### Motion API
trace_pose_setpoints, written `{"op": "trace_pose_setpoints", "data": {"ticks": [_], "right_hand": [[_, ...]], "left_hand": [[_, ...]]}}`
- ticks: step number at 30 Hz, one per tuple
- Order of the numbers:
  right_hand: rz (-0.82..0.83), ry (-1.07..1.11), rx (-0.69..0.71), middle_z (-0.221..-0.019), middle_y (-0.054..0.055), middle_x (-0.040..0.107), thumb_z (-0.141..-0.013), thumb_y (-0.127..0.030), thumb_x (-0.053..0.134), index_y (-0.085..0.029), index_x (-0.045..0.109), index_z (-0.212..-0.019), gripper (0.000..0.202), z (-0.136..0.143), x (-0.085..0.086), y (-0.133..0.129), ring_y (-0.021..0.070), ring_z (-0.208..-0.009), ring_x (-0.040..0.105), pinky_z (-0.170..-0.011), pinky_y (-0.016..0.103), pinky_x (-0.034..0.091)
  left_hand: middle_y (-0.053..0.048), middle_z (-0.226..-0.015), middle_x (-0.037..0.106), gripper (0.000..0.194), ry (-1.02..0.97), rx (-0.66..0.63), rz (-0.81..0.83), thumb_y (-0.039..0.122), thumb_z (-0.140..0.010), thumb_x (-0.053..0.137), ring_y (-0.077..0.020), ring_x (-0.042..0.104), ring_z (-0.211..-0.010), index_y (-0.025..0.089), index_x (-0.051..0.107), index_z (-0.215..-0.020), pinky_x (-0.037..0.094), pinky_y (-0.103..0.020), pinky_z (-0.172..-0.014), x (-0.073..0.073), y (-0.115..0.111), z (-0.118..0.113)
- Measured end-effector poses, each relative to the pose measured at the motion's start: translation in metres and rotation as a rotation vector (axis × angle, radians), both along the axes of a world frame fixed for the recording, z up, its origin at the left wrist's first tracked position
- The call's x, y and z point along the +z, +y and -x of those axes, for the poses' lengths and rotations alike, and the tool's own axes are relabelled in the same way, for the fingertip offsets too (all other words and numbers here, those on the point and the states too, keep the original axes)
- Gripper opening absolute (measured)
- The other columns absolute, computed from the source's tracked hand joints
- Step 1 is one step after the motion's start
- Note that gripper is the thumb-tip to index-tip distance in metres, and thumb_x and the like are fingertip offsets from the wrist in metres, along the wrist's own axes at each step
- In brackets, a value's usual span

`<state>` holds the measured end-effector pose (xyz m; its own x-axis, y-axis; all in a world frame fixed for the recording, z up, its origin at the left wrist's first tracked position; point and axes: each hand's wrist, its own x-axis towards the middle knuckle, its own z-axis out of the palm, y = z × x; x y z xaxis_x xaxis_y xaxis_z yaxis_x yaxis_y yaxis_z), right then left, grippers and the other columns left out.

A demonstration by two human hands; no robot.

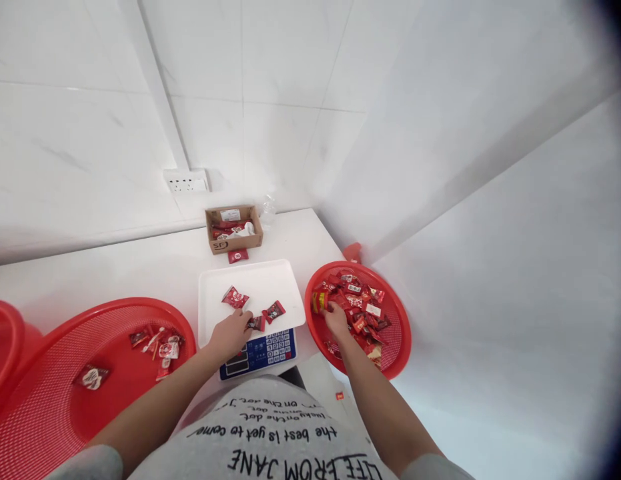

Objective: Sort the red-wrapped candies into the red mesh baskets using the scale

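Observation:
On the white weighing tray [285, 287] of a digital scale, my left hand [233, 333] has its fingers closed at the edge of a dark red snack packet [257, 323]. Two more red packets lie on the tray: one packet [235, 297] farther back and a darker packet [274, 311] to the right. My right hand [336, 320] reaches into a red mesh basket [404, 327] heaped with small wrapped snacks [355, 300]. Between its fingers is a red-and-yellow packet [319, 302], at the basket's left side. The scale's blue keypad [276, 348] faces me.
Behind the scale stands a small cardboard box [220, 247] of red packets, with one packet [238, 256] in front. A large red basket [55, 373] at left holds several packets [167, 348]; another red basket [5, 333] is beside it. A wall socket [185, 181] is behind.

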<state>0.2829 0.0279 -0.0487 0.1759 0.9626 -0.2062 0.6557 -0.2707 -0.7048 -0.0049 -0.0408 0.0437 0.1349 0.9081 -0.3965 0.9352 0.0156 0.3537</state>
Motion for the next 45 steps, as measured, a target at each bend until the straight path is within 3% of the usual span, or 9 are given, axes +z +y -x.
{"op": "trace_pose_setpoints", "data": {"ticks": [5, 10, 13, 17, 25, 29, 35, 40, 45], "right_hand": [[0.020, -0.050, 0.078, -0.096, 0.005, 0.068, -0.064, -0.013, 0.047, -0.019, 0.065, -0.086, 0.029, -0.031, 0.029, -0.007, 0.0197, -0.092, 0.060, -0.085, 0.031, 0.044], [0.166, -0.111, 0.342, -0.098, 0.004, 0.067, -0.063, -0.004, 0.039, -0.020, 0.067, -0.090, 0.042, -0.065, 0.042, -0.008, 0.0164, -0.095, 0.060, -0.090, 0.029, 0.042], [0.049, -0.283, 0.301, -0.116, 0.007, 0.059, -0.070, -0.010, 0.042, -0.018, 0.061, -0.108, 0.043, -0.063, 0.034, 0.004, 0.0191, -0.113, 0.050, -0.101, 0.032, 0.033], [0.053, -0.472, 0.292, -0.136, 0.015, 0.039, -0.077, -0.026, 0.048, -0.012, 0.047, -0.126, 0.051, -0.042, 0.014, 0.025, 0.0256, -0.128, 0.032, -0.106, 0.037, 0.024], [0.288, -0.533, 0.269, -0.148, 0.018, 0.008, -0.070, -0.054, 0.058, -0.027, 0.014, -0.141, 0.088, -0.018, -0.005, 0.050, 0.0388, -0.134, 0.008, -0.100, 0.060, 0.012], [0.200, -0.562, 0.338, -0.144, 0.018, 0.022, -0.076, -0.039, 0.057, -0.026, 0.025, -0.138, 0.071, -0.016, 0.000, 0.041, 0.0367, -0.131, 0.022, -0.100, 0.057, 0.017], [0.011, -0.303, 0.353, -0.125, 0.008, 0.051, -0.071, -0.013, 0.048, -0.022, 0.044, -0.127, 0.056, -0.024, 0.010, 0.015, 0.0213, -0.115, 0.046, -0.098, 0.033, 0.033], [0.048, 0.009, 0.207, -0.119, 0.005, 0.058, -0.072, -0.024, 0.051, -0.021, 0.053, -0.116, 0.044, -0.048, 0.025, 0.005, 0.0200, -0.110, 0.052, -0.097, 0.034, 0.038], [0.167, -0.107, 0.145, -0.116, 0.010, 0.059, -0.078, -0.043, 0.048, -0.018, 0.055, -0.116, 0.046, -0.062, 0.029, 0.004, 0.0256, -0.111, 0.051, -0.096, 0.039, 0.037]], "left_hand": [[-0.006, -0.100, 0.054, 0.021, -0.161, 0.138, -0.031, 0.030, -0.079, 0.046, -0.0199, 0.058, -0.083, 0.022, 0.056, -0.095, 0.043, -0.031, -0.070, 0.001, -0.005, 0.008], [-0.002, -0.090, 0.056, 0.022, -0.508, 0.359, -0.064, 0.035, -0.074, 0.052, -0.0163, 0.057, -0.079, 0.021, 0.056, -0.091, 0.043, -0.028, -0.072, 0.008, -0.022, 0.011], [0.001, -0.076, 0.058, 0.029, -0.764, 0.586, 0.104, 0.042, -0.072, 0.054, -0.0131, 0.055, -0.064, 0.020, 0.054, -0.091, 0.041, -0.024, -0.059, 0.017, -0.028, 0.007], [0.000, -0.082, 0.062, 0.035, -1.091, 0.758, 0.212, 0.043, -0.065, 0.062, -0.0085, 0.052, -0.058, 0.018, 0.053, -0.088, 0.038, -0.020, -0.054, 0.029, -0.028, -0.003], [-0.001, -0.082, 0.064, 0.037, -1.141, 0.858, 0.251, 0.042, -0.060, 0.067, -0.0086, 0.053, -0.059, 0.018, 0.054, -0.084, 0.035, -0.019, -0.050, 0.039, -0.025, -0.009], [0.001, -0.080, 0.063, 0.036, -1.158, 0.894, 0.266, 0.040, -0.060, 0.068, -0.0067, 0.051, -0.056, 0.018, 0.054, -0.085, 0.036, -0.018, -0.050, 0.040, -0.024, -0.009], [0.002, -0.076, 0.062, 0.038, -1.170, 0.878, 0.276, 0.042, -0.059, 0.068, -0.0067, 0.050, -0.054, 0.018, 0.053, -0.085, 0.033, -0.018, -0.048, 0.038, -0.022, -0.009], [0.002, -0.077, 0.062, 0.036, -1.150, 0.840, 0.278, 0.043, -0.061, 0.067, -0.0074, 0.051, -0.055, 0.019, 0.053, -0.084, 0.034, -0.018, -0.049, 0.033, -0.024, -0.008], [0.001, -0.081, 0.063, 0.038, -1.161, 0.833, 0.311, 0.043, -0.060, 0.068, -0.0059, 0.048, -0.051, 0.019, 0.052, -0.084, 0.033, -0.018, -0.047, 0.034, -0.024, -0.010]]}}
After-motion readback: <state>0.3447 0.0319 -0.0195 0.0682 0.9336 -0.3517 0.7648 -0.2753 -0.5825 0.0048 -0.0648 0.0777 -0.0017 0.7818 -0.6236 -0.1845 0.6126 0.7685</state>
